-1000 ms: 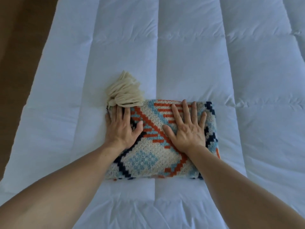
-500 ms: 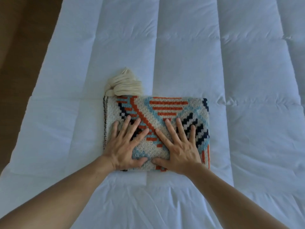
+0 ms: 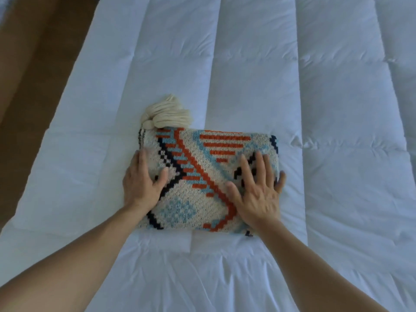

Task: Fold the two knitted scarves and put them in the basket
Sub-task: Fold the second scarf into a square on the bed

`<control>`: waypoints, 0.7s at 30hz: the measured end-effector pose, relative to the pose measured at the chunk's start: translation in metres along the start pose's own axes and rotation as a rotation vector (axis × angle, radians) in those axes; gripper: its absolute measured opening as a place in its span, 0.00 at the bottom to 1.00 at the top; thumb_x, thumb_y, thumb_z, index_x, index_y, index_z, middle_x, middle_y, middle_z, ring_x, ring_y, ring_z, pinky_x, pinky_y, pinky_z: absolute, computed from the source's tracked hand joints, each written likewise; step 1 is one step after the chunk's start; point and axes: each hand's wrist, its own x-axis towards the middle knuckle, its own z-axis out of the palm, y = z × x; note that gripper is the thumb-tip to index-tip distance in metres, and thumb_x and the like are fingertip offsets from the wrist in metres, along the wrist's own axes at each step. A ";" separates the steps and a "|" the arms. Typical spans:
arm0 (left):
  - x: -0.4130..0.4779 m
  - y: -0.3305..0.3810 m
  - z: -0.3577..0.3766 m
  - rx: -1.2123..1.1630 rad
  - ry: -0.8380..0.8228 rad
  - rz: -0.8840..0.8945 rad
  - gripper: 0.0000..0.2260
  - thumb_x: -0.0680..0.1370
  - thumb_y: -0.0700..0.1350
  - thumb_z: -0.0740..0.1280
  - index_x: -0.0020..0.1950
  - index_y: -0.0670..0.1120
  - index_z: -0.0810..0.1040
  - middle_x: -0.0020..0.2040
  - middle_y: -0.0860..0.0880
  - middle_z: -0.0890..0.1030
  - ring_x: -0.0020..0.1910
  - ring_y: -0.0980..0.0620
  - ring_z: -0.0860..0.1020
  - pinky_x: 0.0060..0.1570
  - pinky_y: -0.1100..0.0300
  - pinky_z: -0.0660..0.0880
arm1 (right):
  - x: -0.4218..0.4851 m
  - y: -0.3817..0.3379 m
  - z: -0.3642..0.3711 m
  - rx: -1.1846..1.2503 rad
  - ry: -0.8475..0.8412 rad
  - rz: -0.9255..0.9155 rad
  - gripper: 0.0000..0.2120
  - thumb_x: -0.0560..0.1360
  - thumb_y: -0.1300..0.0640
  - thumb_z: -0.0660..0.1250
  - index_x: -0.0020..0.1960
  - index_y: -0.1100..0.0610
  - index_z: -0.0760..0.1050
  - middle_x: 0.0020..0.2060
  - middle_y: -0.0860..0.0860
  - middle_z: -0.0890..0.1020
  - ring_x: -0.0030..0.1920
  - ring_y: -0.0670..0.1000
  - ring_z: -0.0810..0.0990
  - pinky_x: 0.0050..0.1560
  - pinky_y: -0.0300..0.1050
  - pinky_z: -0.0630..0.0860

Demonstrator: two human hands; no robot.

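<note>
One scarf (image 3: 202,163) looks folded, tassel (image 3: 165,114) at 11 o'clock; left hand (image 3: 143,185) and right hand (image 3: 258,195) press it flat-fingered. Basketing and the second scarf remain.

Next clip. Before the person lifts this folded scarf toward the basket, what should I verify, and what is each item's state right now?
1. The scarf is folded into a compact rectangle on the white quilt: ok.
2. The tassel is tucked in: not ok, it sticks out at the far left corner.
3. The left hand is at the scarf's left edge, thumb on top: ok.
4. The right hand lies flat on the scarf near its right edge: ok.
5. The basket is within reach: cannot tell, none in view.
6. The second scarf is folded: cannot tell, not in view.
</note>
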 end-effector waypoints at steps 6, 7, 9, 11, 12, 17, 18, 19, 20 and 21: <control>0.024 0.022 -0.021 -0.478 -0.162 -0.202 0.37 0.68 0.70 0.68 0.68 0.49 0.70 0.61 0.51 0.79 0.58 0.50 0.78 0.59 0.51 0.73 | 0.004 0.017 -0.022 0.437 0.003 0.382 0.54 0.66 0.29 0.68 0.79 0.46 0.41 0.77 0.51 0.59 0.75 0.55 0.59 0.72 0.58 0.62; 0.027 0.024 -0.025 -0.516 -0.186 -0.242 0.37 0.66 0.70 0.69 0.66 0.48 0.73 0.59 0.51 0.80 0.57 0.48 0.78 0.57 0.53 0.73 | 0.005 0.017 -0.025 0.506 0.004 0.425 0.54 0.66 0.32 0.71 0.79 0.46 0.43 0.76 0.50 0.62 0.74 0.54 0.62 0.70 0.58 0.65; 0.034 0.025 -0.033 -0.616 -0.225 -0.332 0.35 0.64 0.69 0.71 0.63 0.47 0.76 0.56 0.48 0.81 0.55 0.45 0.80 0.56 0.52 0.75 | 0.009 0.018 -0.030 0.691 -0.025 0.517 0.52 0.63 0.36 0.76 0.77 0.45 0.51 0.71 0.47 0.70 0.68 0.52 0.72 0.64 0.57 0.73; 0.042 0.027 -0.040 -0.759 -0.307 -0.480 0.31 0.68 0.63 0.73 0.63 0.45 0.75 0.52 0.45 0.81 0.50 0.44 0.80 0.54 0.49 0.77 | 0.011 0.021 -0.035 0.900 -0.085 0.607 0.48 0.58 0.39 0.81 0.71 0.44 0.63 0.59 0.45 0.80 0.54 0.49 0.82 0.55 0.55 0.81; 0.044 0.030 -0.044 -0.830 -0.366 -0.546 0.29 0.69 0.59 0.74 0.63 0.44 0.74 0.50 0.43 0.82 0.48 0.44 0.81 0.51 0.50 0.78 | 0.012 0.024 -0.039 0.993 -0.128 0.653 0.44 0.57 0.42 0.82 0.68 0.46 0.66 0.53 0.46 0.83 0.49 0.50 0.84 0.50 0.55 0.82; 0.052 0.044 -0.064 -0.942 -0.516 -0.626 0.33 0.61 0.54 0.79 0.62 0.41 0.77 0.51 0.38 0.84 0.50 0.37 0.83 0.55 0.42 0.78 | 0.009 0.025 -0.078 1.262 -0.206 0.748 0.28 0.62 0.60 0.82 0.57 0.56 0.74 0.44 0.57 0.86 0.40 0.56 0.87 0.39 0.53 0.84; 0.052 0.053 -0.073 -0.944 -0.521 -0.613 0.33 0.61 0.54 0.79 0.62 0.41 0.78 0.51 0.38 0.84 0.50 0.37 0.83 0.56 0.40 0.77 | 0.006 0.025 -0.089 1.283 -0.190 0.750 0.28 0.62 0.61 0.82 0.57 0.56 0.73 0.44 0.58 0.86 0.40 0.57 0.87 0.40 0.55 0.84; 0.051 0.065 -0.082 -0.942 -0.519 -0.588 0.32 0.62 0.53 0.79 0.61 0.41 0.78 0.51 0.38 0.84 0.50 0.37 0.83 0.55 0.41 0.77 | 0.002 0.026 -0.102 1.299 -0.168 0.755 0.28 0.62 0.61 0.82 0.58 0.56 0.73 0.44 0.58 0.86 0.40 0.58 0.86 0.41 0.57 0.83; 0.050 0.080 -0.092 -0.941 -0.509 -0.554 0.30 0.63 0.53 0.79 0.60 0.40 0.78 0.50 0.37 0.84 0.49 0.37 0.83 0.54 0.42 0.78 | -0.002 0.029 -0.116 1.310 -0.137 0.761 0.28 0.62 0.61 0.81 0.58 0.56 0.73 0.44 0.58 0.86 0.40 0.58 0.86 0.40 0.57 0.83; 0.048 0.100 -0.104 -0.933 -0.503 -0.510 0.27 0.64 0.52 0.78 0.58 0.40 0.78 0.49 0.37 0.84 0.47 0.38 0.83 0.51 0.45 0.79 | -0.008 0.033 -0.134 1.312 -0.095 0.763 0.28 0.63 0.61 0.81 0.58 0.56 0.73 0.44 0.58 0.86 0.39 0.58 0.87 0.38 0.54 0.83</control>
